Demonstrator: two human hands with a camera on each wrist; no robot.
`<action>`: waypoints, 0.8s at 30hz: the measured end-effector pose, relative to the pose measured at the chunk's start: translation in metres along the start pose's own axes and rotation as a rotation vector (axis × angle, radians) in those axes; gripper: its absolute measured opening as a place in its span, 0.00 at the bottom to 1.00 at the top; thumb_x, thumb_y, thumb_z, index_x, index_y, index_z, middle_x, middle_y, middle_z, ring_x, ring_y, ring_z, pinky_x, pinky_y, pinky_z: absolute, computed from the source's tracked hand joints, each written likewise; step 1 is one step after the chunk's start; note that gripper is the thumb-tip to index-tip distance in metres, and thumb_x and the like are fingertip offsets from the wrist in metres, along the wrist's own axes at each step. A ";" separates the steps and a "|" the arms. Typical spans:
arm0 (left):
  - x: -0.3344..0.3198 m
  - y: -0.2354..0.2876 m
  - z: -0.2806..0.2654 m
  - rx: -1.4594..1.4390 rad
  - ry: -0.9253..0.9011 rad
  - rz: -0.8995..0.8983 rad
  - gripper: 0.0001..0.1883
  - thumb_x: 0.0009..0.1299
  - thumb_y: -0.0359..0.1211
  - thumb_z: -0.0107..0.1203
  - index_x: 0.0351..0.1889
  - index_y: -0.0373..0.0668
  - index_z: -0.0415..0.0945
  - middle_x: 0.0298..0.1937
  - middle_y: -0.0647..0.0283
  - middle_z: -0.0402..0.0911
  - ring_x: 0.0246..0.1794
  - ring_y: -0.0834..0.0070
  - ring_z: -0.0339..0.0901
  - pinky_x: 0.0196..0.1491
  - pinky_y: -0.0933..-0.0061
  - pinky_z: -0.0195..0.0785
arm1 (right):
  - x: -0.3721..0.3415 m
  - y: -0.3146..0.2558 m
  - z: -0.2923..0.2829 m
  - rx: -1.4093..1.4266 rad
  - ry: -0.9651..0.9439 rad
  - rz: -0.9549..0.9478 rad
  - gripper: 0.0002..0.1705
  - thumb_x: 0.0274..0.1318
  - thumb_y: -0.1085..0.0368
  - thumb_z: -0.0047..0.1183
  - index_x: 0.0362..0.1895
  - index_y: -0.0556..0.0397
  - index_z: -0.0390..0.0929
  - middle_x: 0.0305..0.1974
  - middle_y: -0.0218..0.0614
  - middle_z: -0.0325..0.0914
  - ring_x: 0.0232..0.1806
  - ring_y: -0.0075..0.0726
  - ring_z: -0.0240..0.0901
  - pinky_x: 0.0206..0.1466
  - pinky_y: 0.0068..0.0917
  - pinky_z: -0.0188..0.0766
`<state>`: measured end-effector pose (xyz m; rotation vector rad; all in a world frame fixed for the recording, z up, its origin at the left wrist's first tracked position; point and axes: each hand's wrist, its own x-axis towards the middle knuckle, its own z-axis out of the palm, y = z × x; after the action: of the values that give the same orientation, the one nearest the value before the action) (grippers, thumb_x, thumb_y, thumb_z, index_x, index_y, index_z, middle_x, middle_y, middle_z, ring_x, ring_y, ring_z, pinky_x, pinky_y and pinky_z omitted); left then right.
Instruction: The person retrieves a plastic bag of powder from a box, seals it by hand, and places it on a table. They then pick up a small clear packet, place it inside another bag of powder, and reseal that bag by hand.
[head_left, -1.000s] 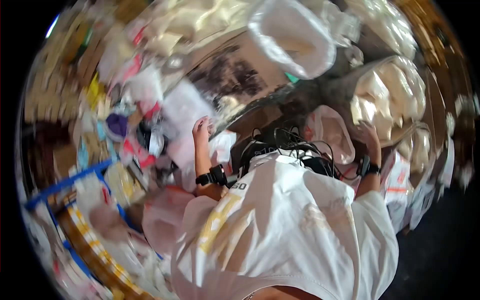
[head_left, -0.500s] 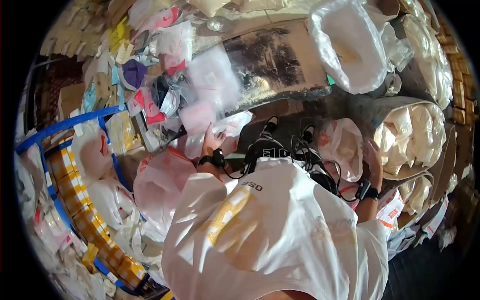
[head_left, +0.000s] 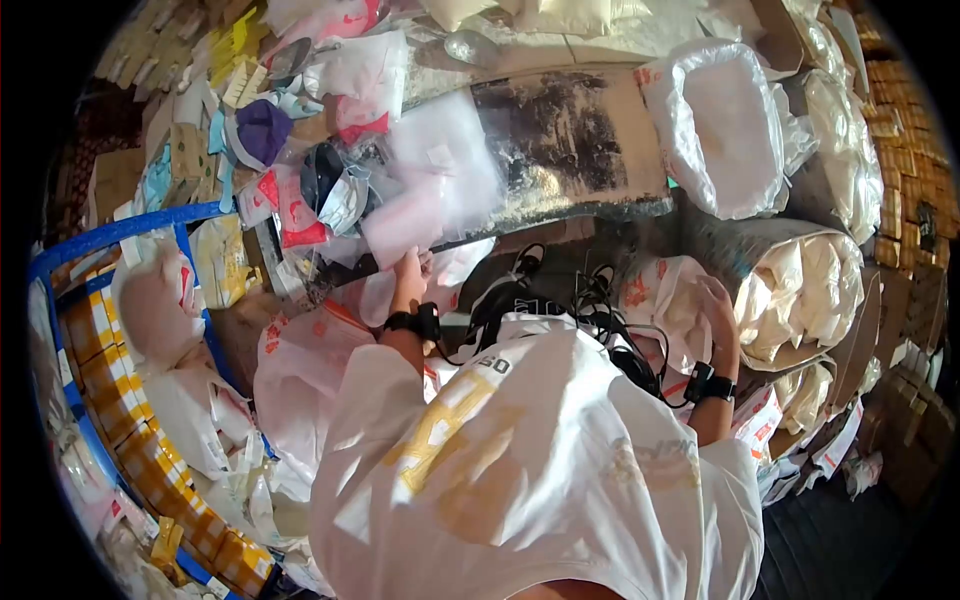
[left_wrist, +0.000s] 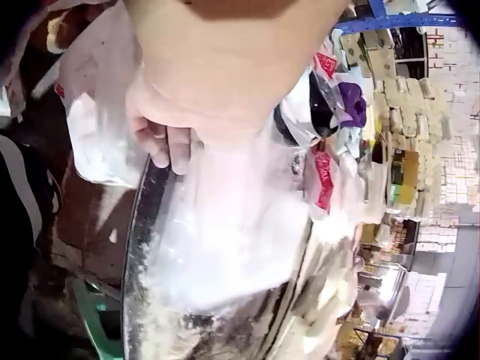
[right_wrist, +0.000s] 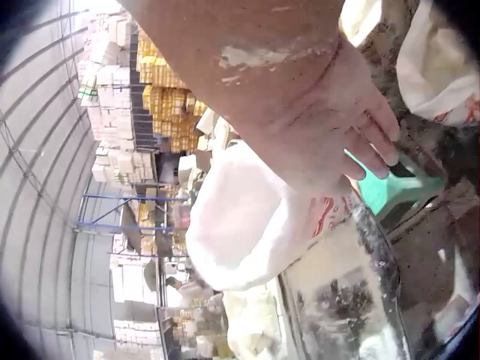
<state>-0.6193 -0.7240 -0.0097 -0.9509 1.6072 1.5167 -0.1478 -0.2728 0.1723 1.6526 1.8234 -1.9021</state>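
In the head view my left hand (head_left: 410, 280) is at the near edge of a low worktable (head_left: 560, 130). Its fingers are loosely bent beside a stack of clear plastic bags (head_left: 440, 165). From the left wrist, the bent fingers (left_wrist: 178, 150) show right at the edge of the plastic bags (left_wrist: 225, 232); the thumb is hidden. My right hand (head_left: 715, 310) hangs between a white plastic bag with red print (head_left: 665, 300) and a large sack of filled cream packets (head_left: 800, 290). From the right wrist its fingers (right_wrist: 375, 139) are relaxed, with nothing between them.
A tub lined with white plastic (head_left: 725, 130) stands at the table's right end. Left of the bags lie a purple cap (head_left: 263, 132) and red-and-clear packets (head_left: 300, 215). A blue-framed rack (head_left: 130, 235) with yellow boxes stands at left. A green stool (right_wrist: 397, 187) is under the table; cables (head_left: 650, 350) hang by my legs.
My left hand has come down from in front of the bag stack to its near edge. The right hand stays low by the sack. The head view has swung and steadied.
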 end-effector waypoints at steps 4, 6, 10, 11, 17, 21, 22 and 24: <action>-0.037 0.019 0.019 0.366 -0.122 -0.062 0.13 0.70 0.44 0.56 0.36 0.44 0.77 0.30 0.62 0.82 0.32 0.75 0.81 0.24 0.76 0.65 | 0.010 -0.052 0.036 -0.030 0.006 -0.189 0.17 0.69 0.62 0.48 0.57 0.54 0.75 0.42 0.29 0.79 0.43 0.23 0.75 0.46 0.22 0.71; -0.017 0.020 0.028 0.615 -0.060 0.328 0.18 0.66 0.45 0.62 0.36 0.38 0.78 0.30 0.58 0.83 0.36 0.63 0.83 0.33 0.64 0.72 | 0.018 -0.064 0.047 -0.009 -0.051 -0.195 0.16 0.68 0.66 0.51 0.57 0.57 0.73 0.45 0.29 0.78 0.43 0.24 0.73 0.47 0.22 0.70; 0.122 0.036 0.033 0.948 0.031 1.327 0.29 0.62 0.43 0.66 0.55 0.34 0.72 0.53 0.41 0.77 0.56 0.46 0.74 0.62 0.56 0.64 | 0.009 -0.055 0.054 -0.035 -0.079 -0.289 0.15 0.66 0.68 0.46 0.54 0.57 0.76 0.41 0.31 0.80 0.43 0.27 0.76 0.48 0.25 0.72; 0.066 0.070 0.058 1.056 0.208 1.201 0.38 0.59 0.44 0.67 0.63 0.34 0.66 0.62 0.40 0.71 0.65 0.47 0.65 0.68 0.54 0.56 | 0.011 -0.034 0.049 -0.039 -0.018 -0.321 0.14 0.66 0.67 0.44 0.51 0.58 0.78 0.40 0.32 0.80 0.42 0.27 0.76 0.47 0.25 0.73; 0.092 0.145 0.086 1.355 0.266 0.799 0.43 0.52 0.50 0.73 0.60 0.33 0.70 0.56 0.43 0.78 0.57 0.47 0.76 0.60 0.56 0.70 | -0.040 0.005 0.028 0.212 0.048 -0.163 0.16 0.63 0.73 0.51 0.54 0.59 0.76 0.42 0.32 0.79 0.43 0.27 0.75 0.46 0.25 0.72; 0.142 0.156 0.074 1.325 0.082 0.686 0.30 0.53 0.46 0.73 0.47 0.35 0.79 0.50 0.47 0.83 0.52 0.51 0.80 0.55 0.58 0.72 | -0.065 0.005 0.029 -0.186 0.152 -0.194 0.15 0.65 0.68 0.52 0.55 0.56 0.76 0.40 0.29 0.78 0.42 0.25 0.73 0.45 0.25 0.72; 0.144 0.154 0.071 1.261 0.049 0.725 0.28 0.53 0.46 0.73 0.44 0.35 0.80 0.48 0.47 0.83 0.51 0.52 0.80 0.55 0.58 0.72 | -0.068 0.006 0.030 -0.134 0.160 -0.136 0.15 0.65 0.68 0.52 0.55 0.56 0.76 0.40 0.28 0.78 0.42 0.25 0.73 0.45 0.25 0.72; 0.141 0.153 0.067 1.129 -0.011 0.798 0.24 0.52 0.45 0.73 0.38 0.36 0.81 0.46 0.47 0.84 0.49 0.54 0.81 0.53 0.59 0.72 | -0.071 -0.003 0.032 -0.029 0.170 -0.024 0.15 0.66 0.66 0.53 0.54 0.57 0.76 0.39 0.27 0.77 0.41 0.23 0.73 0.45 0.24 0.72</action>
<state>-0.8199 -0.6571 -0.0659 0.3681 2.4982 0.7136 -0.1389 -0.3381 0.2132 1.8434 1.9277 -1.7850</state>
